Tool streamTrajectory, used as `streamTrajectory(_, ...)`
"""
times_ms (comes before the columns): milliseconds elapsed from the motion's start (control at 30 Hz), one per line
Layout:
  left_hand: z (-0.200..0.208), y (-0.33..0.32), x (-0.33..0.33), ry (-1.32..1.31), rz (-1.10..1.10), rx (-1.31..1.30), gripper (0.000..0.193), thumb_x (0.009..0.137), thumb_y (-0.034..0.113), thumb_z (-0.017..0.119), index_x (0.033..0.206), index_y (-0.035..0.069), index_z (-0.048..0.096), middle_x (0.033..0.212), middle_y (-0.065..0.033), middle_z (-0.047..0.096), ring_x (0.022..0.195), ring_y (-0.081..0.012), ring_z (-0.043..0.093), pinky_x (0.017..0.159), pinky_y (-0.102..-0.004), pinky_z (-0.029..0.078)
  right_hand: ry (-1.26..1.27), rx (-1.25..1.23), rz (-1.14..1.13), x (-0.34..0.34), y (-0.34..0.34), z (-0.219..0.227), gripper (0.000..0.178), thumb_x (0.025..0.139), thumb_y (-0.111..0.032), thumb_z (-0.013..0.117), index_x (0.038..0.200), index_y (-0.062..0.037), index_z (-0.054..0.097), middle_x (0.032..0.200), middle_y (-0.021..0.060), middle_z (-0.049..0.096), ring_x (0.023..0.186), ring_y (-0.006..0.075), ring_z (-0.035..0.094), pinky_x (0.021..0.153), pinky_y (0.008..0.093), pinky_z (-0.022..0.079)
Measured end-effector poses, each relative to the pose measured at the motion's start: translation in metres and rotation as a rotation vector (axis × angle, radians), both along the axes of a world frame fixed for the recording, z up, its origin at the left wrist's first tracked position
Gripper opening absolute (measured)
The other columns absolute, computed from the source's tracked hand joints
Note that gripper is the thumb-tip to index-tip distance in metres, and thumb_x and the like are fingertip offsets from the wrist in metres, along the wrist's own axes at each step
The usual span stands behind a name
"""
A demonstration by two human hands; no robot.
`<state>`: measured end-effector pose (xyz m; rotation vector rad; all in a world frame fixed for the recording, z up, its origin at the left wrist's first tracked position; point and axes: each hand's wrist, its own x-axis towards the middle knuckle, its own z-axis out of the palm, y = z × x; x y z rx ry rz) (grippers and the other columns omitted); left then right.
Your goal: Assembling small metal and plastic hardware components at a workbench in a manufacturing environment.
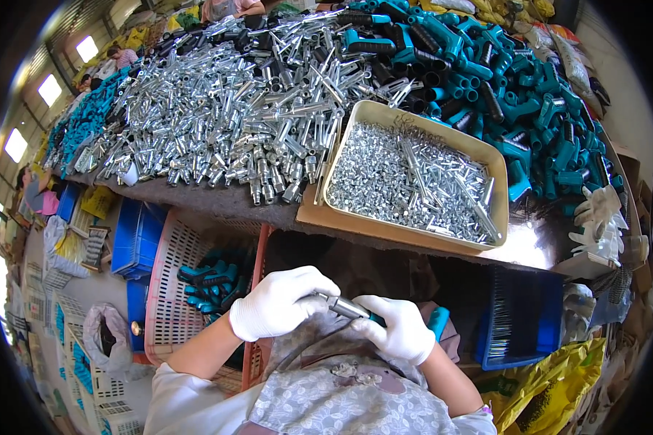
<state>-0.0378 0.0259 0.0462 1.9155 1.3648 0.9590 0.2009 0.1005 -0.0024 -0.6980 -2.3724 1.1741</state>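
Grasps metal fitting (347, 308) with fingers of left hand (281, 303), teal handle (438, 322) with fingers of right hand (395, 328), near tray (498, 192) of small metal parts (377, 181).

Tray (374, 112) (on table (218, 197)) beyond hands (400, 330)

Looks like factory assembly workshop: heaped with metal fittings (196, 109) and teal pistol-grip handles (516, 112) along workbench (218, 201), stocked with blue plastic bins (133, 243), staffed by other workers (126, 58).
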Motion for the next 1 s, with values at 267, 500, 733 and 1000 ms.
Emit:
streamTrajectory(267,-0.006,-0.005,-0.001,0.107,-0.332,0.363,0.028,0.067,0.0,0.066,0.094,0.006,0.07,0.101,-0.0126,0.065,0.092,-0.0319,0.063,0.076,-0.0365,0.054,0.033,-0.893,0.419,0.012,0.027,-0.016,0.028,0.096,-0.024,0.067,0.109,0.0005,0.068,0.079,0.0036,0.059,0.06,0.009,0.055,0.058,0.0254,0.045)
streamTrajectory(500,0.011,-0.016,-0.007,-0.089,0.141,-0.174,0.067,0.077,0.02,0.083,0.134,0.005,0.051,0.101,-0.0111,0.066,0.087,-0.0213,0.067,0.075,-0.0313,0.055,-0.016,-0.274,0.123,0.004,0.018,0.0,0.038,0.089,-0.035,0.07,0.114,-0.0066,0.068,0.076,0.0148,0.067,0.069,0.0287,0.067,0.067,0.0361,0.052)
streamTrajectory(733,0.001,-0.006,0.004,0.256,-0.173,0.425,0.029,0.076,0.0,0.067,0.103,0.01,0.07,0.112,-0.0118,0.063,0.101,-0.0314,0.062,0.084,-0.0371,0.053,-0.022,-0.207,0.108,0.005,0.014,0.01,0.038,0.088,-0.036,0.069,0.113,-0.0076,0.068,0.083,0.018,0.068,0.079,0.0385,0.067,0.07,0.0402,0.053)
streamTrajectory(1000,0.002,-0.009,0.01,0.067,0.088,0.041,0.015,0.082,0.005,0.069,0.097,0.005,0.069,0.103,-0.0101,0.067,0.085,-0.028,0.066,0.075,-0.0328,0.054,-0.054,-0.089,0.074,0.005,0.016,0.014,0.039,0.087,-0.037,0.069,0.112,-0.0082,0.067,0.086,0.0179,0.069,0.08,0.0382,0.067,0.072,0.0406,0.054)
